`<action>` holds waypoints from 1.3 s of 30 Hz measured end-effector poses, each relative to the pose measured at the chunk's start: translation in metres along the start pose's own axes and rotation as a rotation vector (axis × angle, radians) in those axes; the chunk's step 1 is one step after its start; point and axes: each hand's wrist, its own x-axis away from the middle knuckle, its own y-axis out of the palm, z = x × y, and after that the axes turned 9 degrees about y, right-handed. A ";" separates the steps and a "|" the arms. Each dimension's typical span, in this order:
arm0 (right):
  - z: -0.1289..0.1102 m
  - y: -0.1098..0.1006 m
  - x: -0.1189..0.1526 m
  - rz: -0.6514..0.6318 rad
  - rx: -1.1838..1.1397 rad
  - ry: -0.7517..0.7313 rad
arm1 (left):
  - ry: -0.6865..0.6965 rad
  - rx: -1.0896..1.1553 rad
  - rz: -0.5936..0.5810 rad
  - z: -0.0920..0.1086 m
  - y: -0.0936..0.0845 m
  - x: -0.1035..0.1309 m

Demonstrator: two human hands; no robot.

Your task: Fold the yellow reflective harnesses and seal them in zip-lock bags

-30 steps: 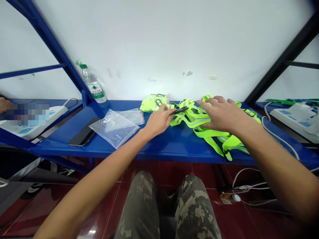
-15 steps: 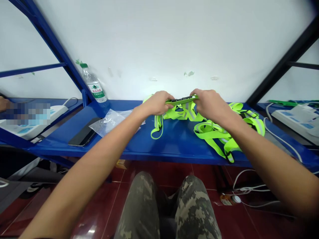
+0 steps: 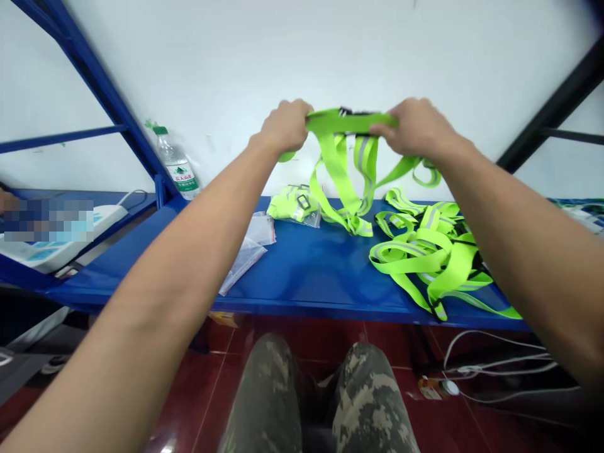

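A neon yellow-green reflective strap harness (image 3: 337,163) hangs in the air above the table, with black buckles along its top band. My left hand (image 3: 287,126) is closed round the left end of that band. At its right end my right hand (image 3: 415,126) grips the band with thumb and fingers; more strap dangles beside this wrist. Below, a heap of similar reflective straps (image 3: 431,248) lies at the right of the blue table (image 3: 306,270). A folded harness in a clear bag (image 3: 295,204) rests under my left hand. Clear plastic bags (image 3: 250,248) lie by my left forearm.
A water bottle (image 3: 177,163) leans against the wall at the back left. White power equipment (image 3: 61,239) stands further left, near another person's hand (image 3: 7,201). Blue frame posts (image 3: 108,88) rise at the side. White cables (image 3: 481,368) and a small jar (image 3: 438,387) are below the table.
Both hands have risen and lifted the harness off the table, so its straps now hang down. The bagged harness behind it has come into view.
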 end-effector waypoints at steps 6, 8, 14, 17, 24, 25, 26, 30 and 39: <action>0.002 0.020 0.031 0.344 0.083 -0.056 | 0.030 -0.181 0.092 0.017 0.008 0.046; 0.011 0.046 0.056 0.245 0.121 -0.120 | 0.095 -0.253 -0.082 0.020 0.031 0.075; 0.032 0.116 0.112 -0.222 0.162 -0.420 | 0.201 -0.198 -0.466 0.015 0.102 0.142; 0.035 0.126 0.120 -0.330 0.111 -0.477 | 0.166 -0.089 -0.472 0.020 0.116 0.151; 0.026 0.116 0.128 -0.400 -0.019 -0.430 | 0.075 0.104 -0.358 0.031 0.125 0.139; 0.022 0.114 0.130 -0.379 -0.029 -0.407 | 0.079 0.162 -0.324 0.031 0.125 0.137; 0.016 0.113 0.130 -0.358 -0.031 -0.383 | 0.090 0.226 -0.287 0.030 0.124 0.134; -0.005 0.115 0.127 -0.365 0.020 -0.275 | 0.123 0.444 -0.184 0.031 0.116 0.122; -0.014 0.122 0.123 -0.273 0.156 -0.258 | -0.111 0.881 -0.572 0.037 0.078 0.125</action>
